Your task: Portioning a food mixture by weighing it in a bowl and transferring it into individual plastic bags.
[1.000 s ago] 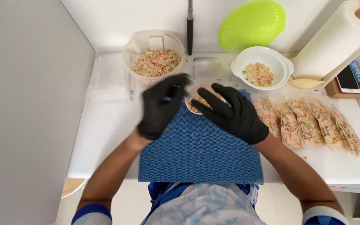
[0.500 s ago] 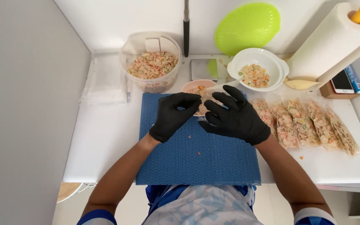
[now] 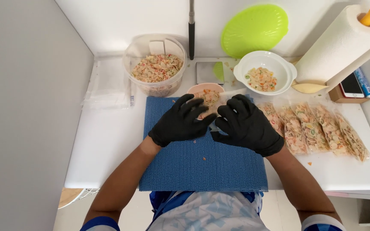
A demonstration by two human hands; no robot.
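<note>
Both hands wear black gloves and rest together over the far part of a blue mat [image 3: 202, 167]. My left hand [image 3: 180, 120] and my right hand [image 3: 246, 125] pinch a small clear plastic bag [image 3: 232, 93] between them; most of the bag is hidden under the fingers. Just beyond the fingertips sits a small pink bowl [image 3: 205, 90] with colourful pasta pieces. A round clear tub [image 3: 155, 70] full of the same mix stands at the back left.
A white bowl [image 3: 265, 77] with some mix stands at the back right, with a green lid [image 3: 254, 30] behind it. Several filled bags [image 3: 317, 128] lie in a row on the right. A paper towel roll [image 3: 343, 42], a phone [image 3: 350, 85], a small scale [image 3: 208, 72], flat empty bags [image 3: 108, 85].
Both hands have drawn back toward me from the pink bowl to the mat's far part, staying close together. The camera view has shifted slightly.
</note>
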